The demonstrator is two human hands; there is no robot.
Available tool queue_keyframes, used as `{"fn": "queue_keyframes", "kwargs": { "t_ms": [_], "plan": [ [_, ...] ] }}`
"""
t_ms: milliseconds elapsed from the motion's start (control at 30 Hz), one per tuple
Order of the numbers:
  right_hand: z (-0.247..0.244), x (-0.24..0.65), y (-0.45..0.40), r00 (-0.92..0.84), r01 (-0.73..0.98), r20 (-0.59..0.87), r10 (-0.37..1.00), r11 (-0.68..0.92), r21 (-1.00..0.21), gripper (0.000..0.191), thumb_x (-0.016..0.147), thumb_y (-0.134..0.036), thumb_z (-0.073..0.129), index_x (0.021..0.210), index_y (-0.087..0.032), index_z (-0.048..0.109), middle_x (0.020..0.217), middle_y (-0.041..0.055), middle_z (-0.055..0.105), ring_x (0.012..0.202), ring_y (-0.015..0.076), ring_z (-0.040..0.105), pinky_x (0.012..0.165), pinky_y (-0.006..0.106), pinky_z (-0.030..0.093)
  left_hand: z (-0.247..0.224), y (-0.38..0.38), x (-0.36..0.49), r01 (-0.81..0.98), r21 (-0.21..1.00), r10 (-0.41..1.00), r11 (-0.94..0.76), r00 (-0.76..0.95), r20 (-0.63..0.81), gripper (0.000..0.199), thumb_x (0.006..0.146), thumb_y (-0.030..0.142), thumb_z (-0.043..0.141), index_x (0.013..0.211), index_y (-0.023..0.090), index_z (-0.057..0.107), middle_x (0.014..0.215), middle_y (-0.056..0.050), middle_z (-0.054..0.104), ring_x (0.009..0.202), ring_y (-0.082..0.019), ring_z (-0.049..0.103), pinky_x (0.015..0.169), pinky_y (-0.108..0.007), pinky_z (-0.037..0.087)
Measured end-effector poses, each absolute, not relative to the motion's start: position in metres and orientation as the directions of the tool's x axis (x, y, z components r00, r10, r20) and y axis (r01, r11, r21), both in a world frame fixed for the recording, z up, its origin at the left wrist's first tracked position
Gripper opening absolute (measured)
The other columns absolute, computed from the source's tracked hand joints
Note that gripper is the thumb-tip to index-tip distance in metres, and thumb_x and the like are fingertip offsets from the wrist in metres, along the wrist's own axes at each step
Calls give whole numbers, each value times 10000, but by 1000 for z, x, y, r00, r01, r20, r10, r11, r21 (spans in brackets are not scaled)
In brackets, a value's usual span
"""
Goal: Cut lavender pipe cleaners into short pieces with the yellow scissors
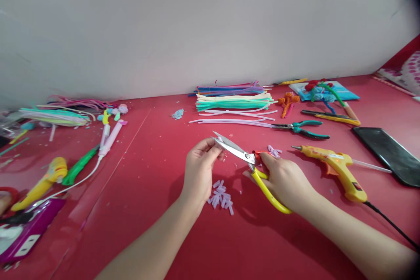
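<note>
My right hand (287, 179) is wrapped round scissors (234, 149) with yellow and red handles, the blades slightly apart and pointing up and left. At their tips my left hand (201, 166) is closed in a pinch. A bit of lilac pipe cleaner (219, 139) shows between its fingers and the blades, mostly hidden. Below, on the red table, lies a loose pile of short lilac pipe cleaner pieces (222, 197). A smaller group of lilac pieces (274, 151) sits just beyond my right hand.
Bundled pipe cleaners (232, 103) and loose lilac stems (232, 121) lie behind my hands. Green-handled pliers (303, 129), a yellow glue gun (337, 168) and a black phone (390, 153) are to the right. At left are a pink glue gun (111, 138) and a purple box (31, 227).
</note>
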State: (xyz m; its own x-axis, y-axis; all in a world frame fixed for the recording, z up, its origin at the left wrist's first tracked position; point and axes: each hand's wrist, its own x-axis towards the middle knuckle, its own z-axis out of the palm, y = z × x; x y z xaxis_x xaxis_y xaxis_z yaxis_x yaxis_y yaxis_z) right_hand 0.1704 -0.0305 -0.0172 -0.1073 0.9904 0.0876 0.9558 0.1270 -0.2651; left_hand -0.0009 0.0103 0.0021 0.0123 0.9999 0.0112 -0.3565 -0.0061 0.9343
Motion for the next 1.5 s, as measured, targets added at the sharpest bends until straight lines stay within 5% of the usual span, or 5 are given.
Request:
{"fn": "queue_keyframes", "kwargs": {
  "t_ms": [1200,1500],
  "plan": [
    [-18,172,-31,-87,965,105,991,110,-237,323,725,-512,364,622,-206,373,450,-25,419,399,100,380,420,210,165,2,10,-3,-351,936,1000,-9,20,18,75,678,184,571,735,153,607,655,4,545,593,-67,465,598,-197,374],
    [-9,175,-24,13,895,37,999,5,-446,279,691,-479,427,642,-205,409,511,-18,462,458,104,404,449,208,237,2,8,0,-320,935,973,151,216,-84,116,692,227,563,762,137,582,703,-20,545,640,-87,484,611,-207,380]
  ]
}}
